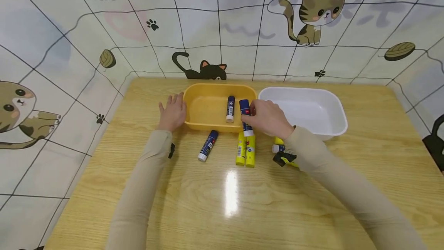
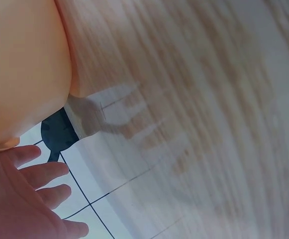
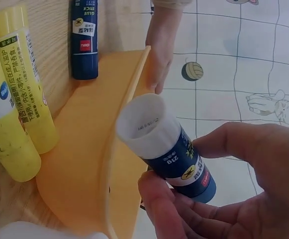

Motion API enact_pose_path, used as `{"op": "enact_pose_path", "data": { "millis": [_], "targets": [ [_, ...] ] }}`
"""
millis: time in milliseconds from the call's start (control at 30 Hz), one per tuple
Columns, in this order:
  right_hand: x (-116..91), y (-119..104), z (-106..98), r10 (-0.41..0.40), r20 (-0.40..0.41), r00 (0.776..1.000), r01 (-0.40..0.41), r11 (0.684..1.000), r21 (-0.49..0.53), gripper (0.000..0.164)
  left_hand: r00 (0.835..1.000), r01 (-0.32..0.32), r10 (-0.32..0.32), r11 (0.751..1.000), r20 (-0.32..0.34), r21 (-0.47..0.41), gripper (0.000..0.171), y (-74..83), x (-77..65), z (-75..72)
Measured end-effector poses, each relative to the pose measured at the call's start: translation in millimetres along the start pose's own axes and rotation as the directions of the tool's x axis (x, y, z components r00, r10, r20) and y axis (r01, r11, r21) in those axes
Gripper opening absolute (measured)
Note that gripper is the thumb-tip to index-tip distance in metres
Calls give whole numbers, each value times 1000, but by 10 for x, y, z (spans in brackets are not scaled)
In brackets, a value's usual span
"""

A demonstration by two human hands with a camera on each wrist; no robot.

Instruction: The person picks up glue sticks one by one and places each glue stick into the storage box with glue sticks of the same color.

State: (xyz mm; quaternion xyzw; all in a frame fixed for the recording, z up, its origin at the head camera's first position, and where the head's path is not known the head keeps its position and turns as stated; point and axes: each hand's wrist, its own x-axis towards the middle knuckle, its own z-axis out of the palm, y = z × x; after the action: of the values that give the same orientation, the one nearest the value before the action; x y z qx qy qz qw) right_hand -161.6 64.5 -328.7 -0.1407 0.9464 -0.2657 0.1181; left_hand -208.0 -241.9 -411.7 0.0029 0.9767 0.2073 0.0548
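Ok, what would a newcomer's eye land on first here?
Probably the orange basin at the table's far edge, with one blue glue stick inside. Next, the right hand, pinching another blue glue stick above that basin's near right corner. The striped cat printed on the backdrop also stands out, behind the white basin.

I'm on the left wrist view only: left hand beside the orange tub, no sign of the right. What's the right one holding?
Observer: The right hand is pinching a navy Deli glue stick with a white base.

Operator: Anything inside the orange tub?

Observer: Yes, a second navy glue stick lies in it, nearer the right end.

Operator: Any other container around?

Observer: One: a white tub, just right of the orange one in the head view.
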Motion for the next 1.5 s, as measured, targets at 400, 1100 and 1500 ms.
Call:
{"op": "enact_pose_path", "data": {
  "millis": [400, 1100, 1500],
  "targets": [
    [293, -6, -64, -11, 45, 999, 12, 1000, -26, 30, 1000, -5, 5, 1000, -16, 21, 53, 19, 40, 36],
    [1004, 19, -55, 186, 267, 946, -206, 978, 47, 31, 1000, -1, 1, 1000, -12, 31, 53, 39, 19, -22],
    [1249, 5, -24, 329, 413, 849, -364, 931, 6, 37, 1000, 2, -2, 999, -5, 42, 54, -3, 35, 22]
  ]
}}
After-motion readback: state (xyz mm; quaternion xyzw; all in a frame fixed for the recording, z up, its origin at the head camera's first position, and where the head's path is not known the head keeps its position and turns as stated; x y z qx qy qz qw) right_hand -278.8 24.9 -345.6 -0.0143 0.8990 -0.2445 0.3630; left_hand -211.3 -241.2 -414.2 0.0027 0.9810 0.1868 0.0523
